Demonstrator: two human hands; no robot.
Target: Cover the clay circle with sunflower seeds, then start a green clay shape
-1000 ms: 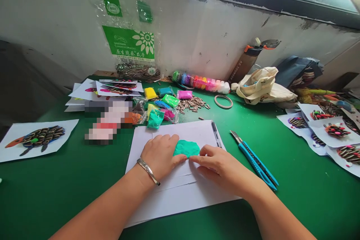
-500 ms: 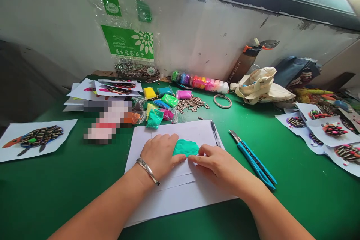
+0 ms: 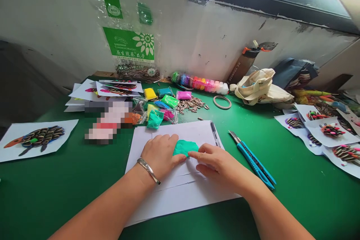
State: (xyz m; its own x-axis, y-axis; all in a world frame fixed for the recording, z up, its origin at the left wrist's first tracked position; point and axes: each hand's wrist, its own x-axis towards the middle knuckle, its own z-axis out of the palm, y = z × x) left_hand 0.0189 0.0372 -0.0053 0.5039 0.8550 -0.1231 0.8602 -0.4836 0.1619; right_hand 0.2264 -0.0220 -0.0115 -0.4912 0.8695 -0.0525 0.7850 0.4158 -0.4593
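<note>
A flattened piece of turquoise modelling clay [image 3: 185, 147] lies on the white paper [image 3: 146, 204] in front of me. My left hand [image 3: 160, 153] rests at the clay's left side, its thumb along the lower edge and the other fingers laid forward; some fingertips are hidden. From the right, my right hand [image 3: 215, 161] touches the lower right edge of the clay with an extended index finger. The right thumb is held apart from that finger, below it. A pen [image 3: 215, 133] lies on the paper beyond the right hand.
A blue utility knife [image 3: 255, 160] lies right of the paper, its blade end pointing away. Beyond are bagged clay packets [image 3: 154, 118], sunflower seeds [image 3: 192, 104] and a tape roll [image 3: 222, 102]. Seed-and-clay pictures [image 3: 42, 140] lie at both sides.
My right thumb has moved down, away from the index finger and the clay's edge. The left hand keeps its place.
</note>
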